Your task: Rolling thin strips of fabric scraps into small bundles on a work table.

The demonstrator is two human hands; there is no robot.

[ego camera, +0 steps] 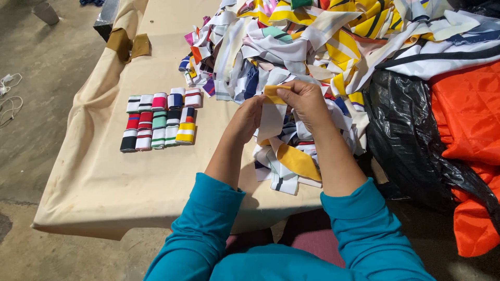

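A beige cloth [104, 182] covers the table. On it lie neat rows of folded striped bands [160, 120]. At the right sit a black plastic bag [411, 135] and orange fabric [469, 114]. White cables [10, 99] lie on the floor [31, 145].

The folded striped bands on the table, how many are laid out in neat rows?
About 15: a top row of five folded bands, and two lower rows of five, left of the loose fabric pile. More may be hidden in it.
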